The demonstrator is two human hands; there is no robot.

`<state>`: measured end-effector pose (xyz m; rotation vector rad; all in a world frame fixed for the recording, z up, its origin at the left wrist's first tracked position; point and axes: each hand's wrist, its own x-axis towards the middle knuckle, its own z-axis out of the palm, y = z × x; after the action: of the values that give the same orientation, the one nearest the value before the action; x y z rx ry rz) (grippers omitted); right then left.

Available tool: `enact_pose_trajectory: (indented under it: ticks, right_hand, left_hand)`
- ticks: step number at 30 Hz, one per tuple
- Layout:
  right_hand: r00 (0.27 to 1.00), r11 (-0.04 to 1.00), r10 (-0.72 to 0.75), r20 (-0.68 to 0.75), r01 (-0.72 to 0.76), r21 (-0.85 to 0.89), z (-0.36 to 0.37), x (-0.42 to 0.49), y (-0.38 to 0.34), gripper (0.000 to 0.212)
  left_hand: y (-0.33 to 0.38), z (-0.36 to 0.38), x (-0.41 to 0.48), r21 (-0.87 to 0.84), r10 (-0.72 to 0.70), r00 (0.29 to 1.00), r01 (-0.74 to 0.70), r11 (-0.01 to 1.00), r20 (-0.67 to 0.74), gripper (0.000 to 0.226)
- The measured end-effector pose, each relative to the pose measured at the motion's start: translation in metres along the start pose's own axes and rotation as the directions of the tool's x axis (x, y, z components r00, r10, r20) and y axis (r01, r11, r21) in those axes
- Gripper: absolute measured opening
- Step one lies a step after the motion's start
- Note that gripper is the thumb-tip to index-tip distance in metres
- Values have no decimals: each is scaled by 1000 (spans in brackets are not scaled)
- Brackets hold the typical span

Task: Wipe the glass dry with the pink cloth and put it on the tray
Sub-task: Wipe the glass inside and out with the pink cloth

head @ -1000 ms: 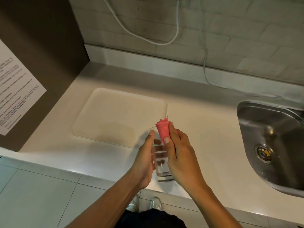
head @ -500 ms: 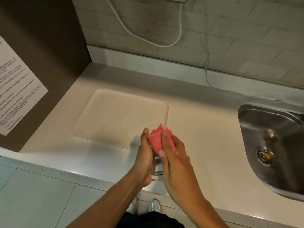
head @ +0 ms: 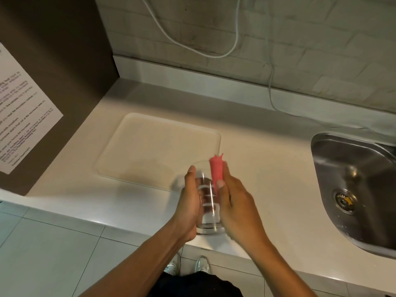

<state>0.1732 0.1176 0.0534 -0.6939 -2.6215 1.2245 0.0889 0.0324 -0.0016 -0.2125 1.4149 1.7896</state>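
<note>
A clear drinking glass [head: 209,207] is held above the counter's front edge, its mouth pointing away from me. My left hand [head: 189,202] wraps its left side. My right hand [head: 236,205] pinches the rolled pink cloth [head: 216,169] against the glass's right side near the rim, and the cloth's tip sticks up past my fingers. The pale cream tray [head: 158,146] lies flat on the counter just beyond and to the left of the glass, with nothing on it.
A steel sink [head: 353,183] with a drain sits at the right. A white cable [head: 271,86] hangs down the tiled wall onto the counter. A dark cabinet side with a printed notice [head: 23,116] stands at the left. Tiled floor and my shoes lie below.
My right hand has pulled the pink cloth up and out toward the rim, uncovering more of the glass. The glass has tilted slightly in my left hand.
</note>
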Motion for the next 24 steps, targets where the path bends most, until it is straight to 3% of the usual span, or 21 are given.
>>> enact_pose_trajectory:
  ticks: [3,5,11,15,18,22,24]
  right_hand:
    - [997,993,-59,-47,53,-108,2,10,-10,53]
    - [994,982,-107,2,106,-153,9,-6,-9,57]
    - [999,998,36,5,-36,57,-1,6,3,42]
    - [997,995,-74,24,76,-65,12,-8,-2,53]
    - [994,998,-60,90,63,-26,13,-27,3,55]
    - [999,999,31,10,-31,26,4,8,2,49]
    - [999,995,-51,-4,50,-82,6,6,-10,52]
  left_hand:
    - [-2,3,-1,-22,-15,1000,15,1000,24,81]
    - [7,-2,2,-43,-5,1000,6,999,26,78]
    - [2,-5,2,-17,-53,999,53,998,-2,87]
    - [14,-7,4,-71,-52,998,49,996,-35,82]
    - [18,-12,1,-87,-74,995,68,994,-73,83]
    - [7,0,-6,-48,-89,995,87,995,-43,87]
    - [11,0,-3,-95,-75,997,73,993,-19,83]
